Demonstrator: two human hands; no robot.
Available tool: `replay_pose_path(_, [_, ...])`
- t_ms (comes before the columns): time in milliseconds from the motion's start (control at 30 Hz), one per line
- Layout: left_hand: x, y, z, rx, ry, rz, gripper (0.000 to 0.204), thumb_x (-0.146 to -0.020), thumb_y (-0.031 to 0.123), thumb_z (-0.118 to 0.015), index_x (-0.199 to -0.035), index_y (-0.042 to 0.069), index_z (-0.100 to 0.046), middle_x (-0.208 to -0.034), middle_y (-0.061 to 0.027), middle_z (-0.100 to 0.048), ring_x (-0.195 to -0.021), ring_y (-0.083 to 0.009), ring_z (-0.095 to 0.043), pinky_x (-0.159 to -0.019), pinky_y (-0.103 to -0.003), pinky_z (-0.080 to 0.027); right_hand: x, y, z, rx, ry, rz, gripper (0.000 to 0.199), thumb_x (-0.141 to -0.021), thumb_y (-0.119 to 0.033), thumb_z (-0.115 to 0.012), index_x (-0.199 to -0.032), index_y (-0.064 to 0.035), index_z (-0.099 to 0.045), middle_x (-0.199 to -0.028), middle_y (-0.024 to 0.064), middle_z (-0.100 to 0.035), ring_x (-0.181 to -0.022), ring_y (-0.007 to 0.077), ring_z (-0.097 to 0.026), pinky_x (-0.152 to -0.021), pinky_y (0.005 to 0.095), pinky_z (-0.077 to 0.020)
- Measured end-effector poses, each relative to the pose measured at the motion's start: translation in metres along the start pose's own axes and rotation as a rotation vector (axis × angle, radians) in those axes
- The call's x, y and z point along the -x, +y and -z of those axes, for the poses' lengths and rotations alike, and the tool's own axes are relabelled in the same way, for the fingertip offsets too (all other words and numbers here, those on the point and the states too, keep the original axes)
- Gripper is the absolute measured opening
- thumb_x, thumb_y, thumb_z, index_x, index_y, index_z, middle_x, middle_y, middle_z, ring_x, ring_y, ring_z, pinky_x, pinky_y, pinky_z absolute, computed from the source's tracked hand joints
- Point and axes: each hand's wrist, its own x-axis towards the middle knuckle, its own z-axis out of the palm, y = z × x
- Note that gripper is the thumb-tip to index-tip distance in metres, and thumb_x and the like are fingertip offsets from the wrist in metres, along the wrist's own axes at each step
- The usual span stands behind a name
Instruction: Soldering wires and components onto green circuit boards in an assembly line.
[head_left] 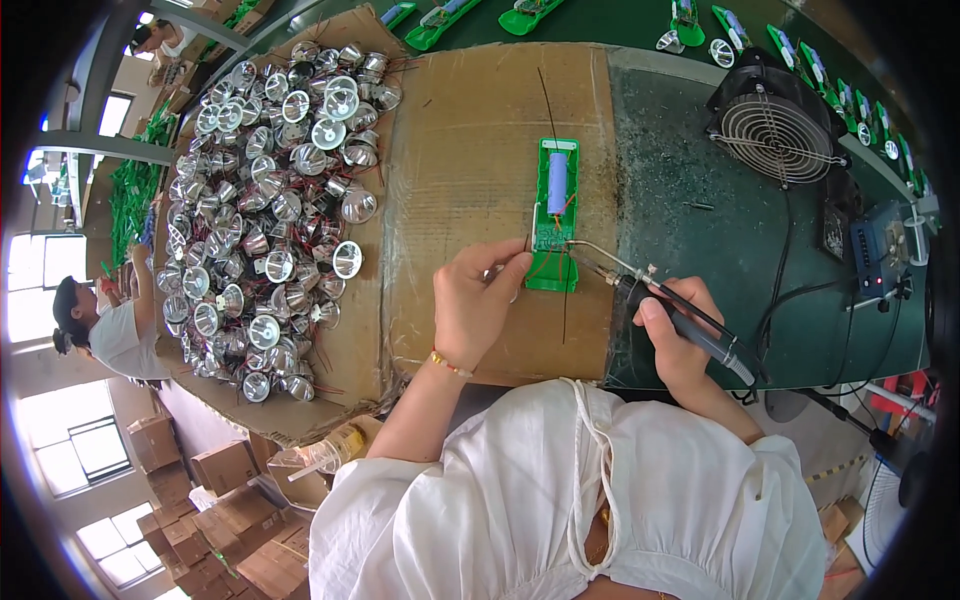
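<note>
Worktop [700,230]: dark green bench surface; its left half is covered by a sheet of brown cardboard [470,150].

Reflector heap [270,210]: many small silvery cone reflectors with red and black leads, piled along the left edge of the cardboard.

Extractor fan [775,135]: round wire-guarded unit at the far right corner of the worktop, with a small control box [878,250] just beside it toward the right edge.

Green housing [555,215]: long, narrow plastic shell lying flat near the middle of the worktop, at the right edge of the cardboard. It carries a pale blue cylindrical cell [557,183] at the far end and a small circuit board [550,240] at the near end, with thin wires trailing off. Judged light and stiff, but delicate: the fine leads and joints would tear if tugged, so hold it by the plastic side edges, away from board and wiring.

Soldering iron [660,300]: dark handle, metal tip at the near right of the circuit board, cable running off toward the near right edge.

Left hand [480,300]: rests on the cardboard just left of the housing's near end, fingers pinched on a thin wire at the circuit board.

Right hand [685,335]: closed around the soldering iron's handle, just right of the housing.
</note>
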Motion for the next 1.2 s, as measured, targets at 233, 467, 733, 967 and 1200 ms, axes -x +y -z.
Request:
replay_pose_path(233, [-0.006,0.006,-0.007,0.127,-0.04,0.257,0.012,-0.078,0.01,-0.067,-0.084,-0.001,-0.066,-0.071,-0.0054,-0.065,-0.058,-0.0057,-0.056,-0.052,-0.021,-0.044,-0.006,0.001,-0.008,-0.001,0.018,-0.039,0.013,-0.08,-0.007,-0.062,-0.084,0.0013,-0.052,-0.07,0.0068,-0.057,-0.059,0.01,-0.056,-0.054,0.0226,-0.044])
replay_pose_path(467, [-0.01,0.002,-0.009,0.014,-0.035,0.224,0.015,-0.074,0.014,-0.07,-0.071,0.0,-0.064,-0.067,-0.0068,-0.063,-0.056,-0.0113,-0.059,-0.053,-0.025,-0.046,-0.009,0.004,-0.009,-0.031,0.034,-0.044,0.015,-0.08,-0.007,-0.065,-0.084,0.0005,-0.053,-0.067,0.0056,-0.061,-0.059,0.0063,-0.055,-0.053,0.0205,-0.044])
replay_pose_path(733, [-0.013,0.003,-0.009,-0.085,-0.05,0.115,0.016,-0.071,0.015,-0.071,-0.069,0.001,-0.064,-0.069,-0.0087,-0.059,-0.054,-0.0158,-0.057,-0.052,-0.027,-0.044,-0.012,0.008,-0.012,-0.035,0.006,-0.058,0.014,-0.08,-0.007,-0.064,-0.083,0.0006,-0.053,-0.065,0.0052,-0.06,-0.057,0.0067,-0.055,-0.053,0.0212,-0.0444])
replay_pose_path(967, [-0.014,0.003,-0.009,-0.048,-0.066,0.148,0.016,-0.071,0.014,-0.071,-0.068,0.001,-0.064,-0.067,-0.0085,-0.059,-0.056,-0.0164,-0.056,-0.052,-0.028,-0.043,-0.008,0.01,-0.01,-0.126,0.039,-0.118,0.013,-0.081,-0.007,-0.063,-0.084,0.0008,-0.052,-0.066,0.007,-0.06,-0.06,0.0089,-0.057,-0.055,0.0221,-0.0455])
replay_pose_path(1200, [-0.014,0.001,-0.008,-0.087,-0.082,0.157,0.017,-0.071,0.015,-0.071,-0.067,0.0,-0.064,-0.065,-0.0086,-0.059,-0.056,-0.0165,-0.056,-0.052,-0.028,-0.043,-0.005,0.011,-0.002,-0.158,0.079,-0.126,0.015,-0.081,-0.008,-0.062,-0.087,0.0011,-0.052,-0.07,0.0079,-0.06,-0.062,0.01,-0.057,-0.058,0.0223,-0.0464])
